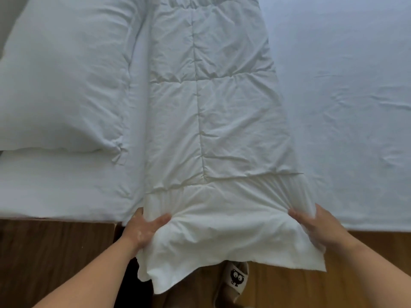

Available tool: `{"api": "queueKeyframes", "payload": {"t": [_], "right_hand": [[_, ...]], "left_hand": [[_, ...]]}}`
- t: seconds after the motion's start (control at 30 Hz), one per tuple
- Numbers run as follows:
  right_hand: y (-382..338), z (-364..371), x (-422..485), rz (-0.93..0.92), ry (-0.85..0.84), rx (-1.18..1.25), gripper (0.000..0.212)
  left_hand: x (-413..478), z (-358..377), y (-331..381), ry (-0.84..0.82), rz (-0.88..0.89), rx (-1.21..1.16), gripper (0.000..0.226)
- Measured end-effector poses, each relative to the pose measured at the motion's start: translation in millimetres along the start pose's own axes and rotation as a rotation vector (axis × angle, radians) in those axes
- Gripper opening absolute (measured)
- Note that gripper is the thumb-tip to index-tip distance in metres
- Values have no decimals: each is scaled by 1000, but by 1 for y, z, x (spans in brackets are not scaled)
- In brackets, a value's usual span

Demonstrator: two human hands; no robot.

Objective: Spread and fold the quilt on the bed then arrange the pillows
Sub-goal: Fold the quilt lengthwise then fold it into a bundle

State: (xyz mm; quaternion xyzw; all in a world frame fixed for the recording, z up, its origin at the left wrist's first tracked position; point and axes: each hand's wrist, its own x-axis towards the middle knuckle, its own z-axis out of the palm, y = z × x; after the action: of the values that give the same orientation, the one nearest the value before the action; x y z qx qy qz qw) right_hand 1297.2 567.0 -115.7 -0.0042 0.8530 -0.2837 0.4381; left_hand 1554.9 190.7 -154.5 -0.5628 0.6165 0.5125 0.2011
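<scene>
quilt (pixel 213 121) lies as a long narrow strip across bed (pixel 344 107), near end hanging off the edge. left hand (pixel 142 230) & right hand (pixel 318 225) each grip a near corner, prob. to fold it far-ward. pillow (pixel 60 85) sits left, out of the way.

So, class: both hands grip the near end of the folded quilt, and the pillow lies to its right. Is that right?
Not quite. The head view shows the pillow lying to the left of the quilt, not its right. The left hand and right hand do grip its near end.
</scene>
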Motion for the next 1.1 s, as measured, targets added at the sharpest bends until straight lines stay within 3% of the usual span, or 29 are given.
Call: {"api": "queueKeyframes", "payload": {"t": [0.1, 0.2, 0.3, 0.43, 0.63, 0.73, 0.83, 0.93, 1.1], "right_hand": [[10, -8, 5, 46, -27, -121, 88], [-30, -24, 14, -43, 76, -203, 112], [-88, -32, 37, -286, 239, -237, 106], [-152, -34, 97, -443, 346, -404, 102], [-151, 6, 146, -394, 419, -485, 98], [-137, 32, 138, -414, 426, -496, 91], [-149, 27, 146, -440, 497, -513, 91], [-194, -2, 181, -514, 618, -510, 99], [-330, -39, 283, -629, 603, -565, 93]], "left_hand": [[-20, -8, 23, 79, -43, 127, 113], [-22, -7, 74, 238, 96, 181, 97], [-3, -5, 146, 383, 215, 162, 84], [55, -21, 229, 434, 154, 143, 89], [83, -40, 238, 562, 251, 86, 50], [96, -54, 220, 519, 130, 113, 64], [127, -61, 240, 331, 42, 133, 80], [158, -79, 299, 280, 169, -6, 84], [238, -96, 423, 401, 310, -35, 97]]}}
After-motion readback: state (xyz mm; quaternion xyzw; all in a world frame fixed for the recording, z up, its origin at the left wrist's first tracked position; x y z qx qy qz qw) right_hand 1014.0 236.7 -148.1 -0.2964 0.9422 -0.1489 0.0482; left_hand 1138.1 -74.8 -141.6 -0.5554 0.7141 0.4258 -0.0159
